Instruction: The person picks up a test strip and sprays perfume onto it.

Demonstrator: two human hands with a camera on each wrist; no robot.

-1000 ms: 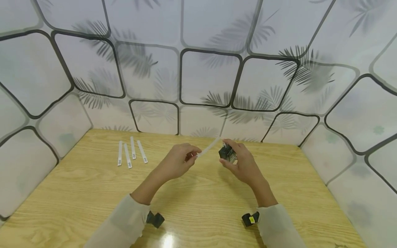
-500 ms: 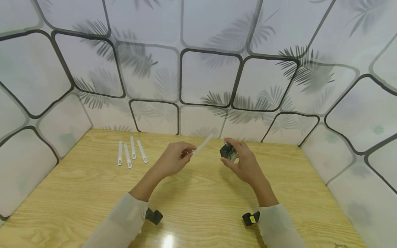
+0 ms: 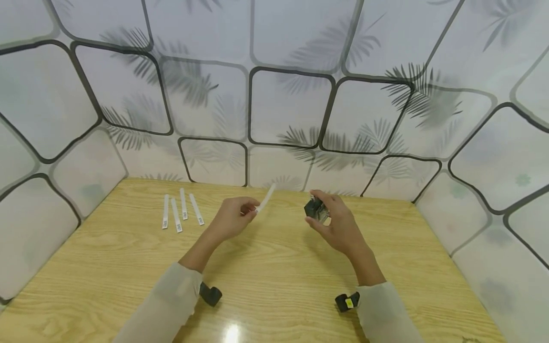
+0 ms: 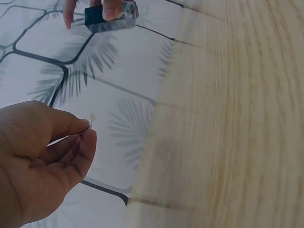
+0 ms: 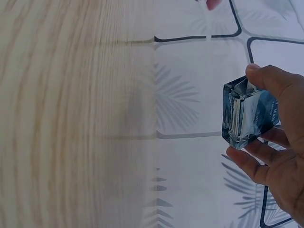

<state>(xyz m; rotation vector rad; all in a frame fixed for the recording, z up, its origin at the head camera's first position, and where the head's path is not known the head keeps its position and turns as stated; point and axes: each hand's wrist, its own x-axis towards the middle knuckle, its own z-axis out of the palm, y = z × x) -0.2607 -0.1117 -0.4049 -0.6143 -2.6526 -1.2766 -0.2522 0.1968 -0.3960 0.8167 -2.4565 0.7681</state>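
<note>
My left hand (image 3: 231, 218) pinches the lower end of a narrow white paper strip (image 3: 267, 196), which slants up and to the right. In the left wrist view that strip (image 4: 91, 121) shows nearly edge-on between thumb and forefinger. My right hand (image 3: 341, 228) grips a small, thick-walled glass bottle that looks like a perfume bottle (image 3: 316, 209), thumb on one side and fingers on the other. Clear faceted glass and a dark face of the perfume bottle (image 5: 243, 114) appear in the right wrist view. A gap separates the strip from the bottle.
Several white paper strips (image 3: 177, 215) with small dark print at their near ends lie at the back left of the wooden table (image 3: 266, 281). A patterned cloth wall (image 3: 291, 105) rises along the table's back and sides.
My left hand has drawn leftward with the paper strip, away from the perfume bottle, and the strip stands steeper. My right hand and the perfume bottle have barely shifted.
</note>
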